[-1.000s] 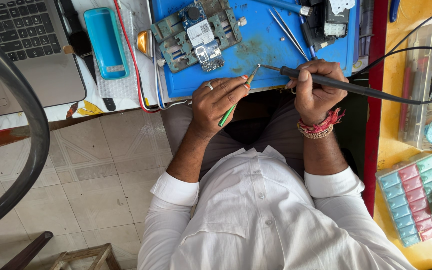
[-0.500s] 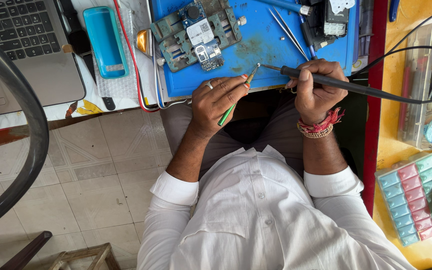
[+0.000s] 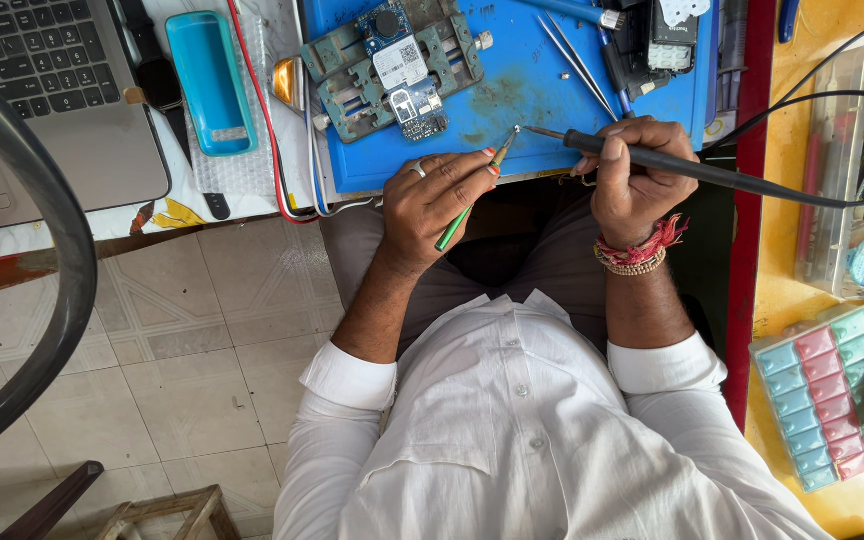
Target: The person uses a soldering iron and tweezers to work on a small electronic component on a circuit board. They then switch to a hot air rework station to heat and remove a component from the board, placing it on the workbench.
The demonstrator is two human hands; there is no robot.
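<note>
**Two tools met at the edge of the blue mat**

The left hand was closed around a thin green tool, its pale tip angled up toward the near edge of the blue work mat. The right hand gripped the black handle of a soldering iron, fingers wrapped fully round it, the metal tip pointing left and nearly touching the green tool's tip. The iron's cable ran off to the right. Farther up the mat, a circuit board sat clamped in a metal holder, well apart from both tips. Tweezers lay on the mat nearby. A laptop and a turquoise tray rested on the desk's left side.
</note>
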